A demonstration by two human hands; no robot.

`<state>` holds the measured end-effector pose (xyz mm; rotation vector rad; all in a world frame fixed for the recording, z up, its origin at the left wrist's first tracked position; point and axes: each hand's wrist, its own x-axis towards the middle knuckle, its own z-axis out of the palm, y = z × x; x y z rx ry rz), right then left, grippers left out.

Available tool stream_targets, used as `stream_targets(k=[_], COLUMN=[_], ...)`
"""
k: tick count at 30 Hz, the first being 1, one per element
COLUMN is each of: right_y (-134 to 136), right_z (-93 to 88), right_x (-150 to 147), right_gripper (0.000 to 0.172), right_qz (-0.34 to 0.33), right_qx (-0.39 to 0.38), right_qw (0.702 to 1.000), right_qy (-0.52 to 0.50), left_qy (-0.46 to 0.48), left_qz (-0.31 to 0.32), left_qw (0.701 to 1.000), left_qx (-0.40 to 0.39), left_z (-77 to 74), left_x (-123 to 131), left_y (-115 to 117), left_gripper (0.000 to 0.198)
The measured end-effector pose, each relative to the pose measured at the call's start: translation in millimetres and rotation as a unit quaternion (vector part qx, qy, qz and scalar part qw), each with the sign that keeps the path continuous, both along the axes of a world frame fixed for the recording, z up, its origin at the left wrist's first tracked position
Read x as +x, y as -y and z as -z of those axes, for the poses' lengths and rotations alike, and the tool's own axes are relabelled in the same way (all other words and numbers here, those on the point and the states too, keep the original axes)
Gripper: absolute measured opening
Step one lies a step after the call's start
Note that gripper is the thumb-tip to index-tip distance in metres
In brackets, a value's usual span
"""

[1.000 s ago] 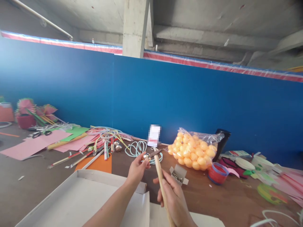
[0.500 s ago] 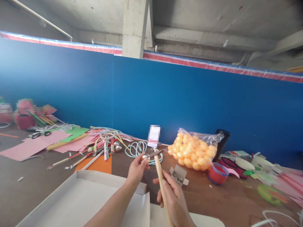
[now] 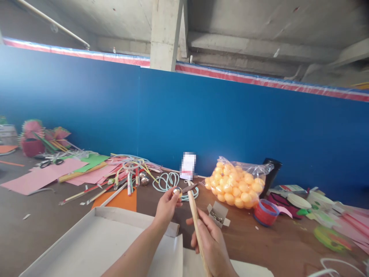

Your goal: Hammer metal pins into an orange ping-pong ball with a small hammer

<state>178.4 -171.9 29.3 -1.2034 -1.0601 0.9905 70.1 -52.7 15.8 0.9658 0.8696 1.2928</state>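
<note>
Between the fingertips of my left hand (image 3: 166, 209) is a small shiny silver ball (image 3: 177, 191), held above the table. My right hand (image 3: 210, 234) is wrapped round the pale wooden handle of a hammer (image 3: 195, 215), which slants up and away from me. Its narrow dark head (image 3: 189, 188) lies crosswise near the top, with one end close beside the silver ball; I cannot tell whether they touch. Behind both hands lies a coil of pale blue tubing (image 3: 165, 182). A small open carton (image 3: 220, 211) with little metal pieces stands just right of my right hand.
A clear bag of orange balls (image 3: 235, 184) sits at the back right, beside a red-and-blue tub (image 3: 265, 212). A white box lid (image 3: 129, 242) lies front left. Left are pink paper (image 3: 46, 175), scissors (image 3: 52, 163), sticks and more silver balls (image 3: 144, 179). A blue partition (image 3: 245, 115) stands behind.
</note>
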Motion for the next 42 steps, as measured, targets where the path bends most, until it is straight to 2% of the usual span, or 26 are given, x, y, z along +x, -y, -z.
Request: stream_targets(k=[4, 9, 16, 20, 24, 31, 38, 42], right_y=[0, -1, -17, -20, -17, -13, -11, -13], right_z=[-0.1, 0.2, 18.4, 26.1, 26.3, 23.7, 14.9, 8.1], right_x=[-1, 0, 12, 15, 12, 11, 16, 33], right_gripper=[0.045, 0.041, 0.038, 0.034, 0.040, 0.053, 0.041, 0.033], right_qz=[0.007, -0.029, -0.017, -0.049, -0.082, -0.043, 0.044, 0.119], right_qx=[0.005, -0.025, -0.096, -0.136, -0.162, -0.117, -0.012, 0.032], right_qw=[1.000, 0.999, 0.994, 0.988, 0.982, 0.982, 0.966, 0.938], right_qy=[-0.004, -0.008, -0.040, -0.048, -0.045, 0.145, 0.255, 0.324], left_qy=[-0.004, 0.009, -0.008, -0.021, -0.017, -0.036, -0.055, -0.067], left_qz=[-0.005, -0.013, -0.025, -0.027, -0.021, -0.017, -0.011, -0.001], left_qw=[1.000, 1.000, 1.000, 0.999, 1.000, 0.999, 0.998, 0.997], left_qx=[0.002, -0.005, -0.002, 0.005, 0.012, 0.024, 0.031, 0.030], left_z=[2.7, 6.2, 5.8, 7.1, 8.5, 6.3, 5.3, 1.8], left_x=[0, 0, -1, 0, 0, 0, 1, 0], left_y=[-3, -6, -4, -4, -3, -1, 1, 3], left_gripper=[0.048, 0.046, 0.042, 0.042, 0.045, 0.046, 0.047, 0.048])
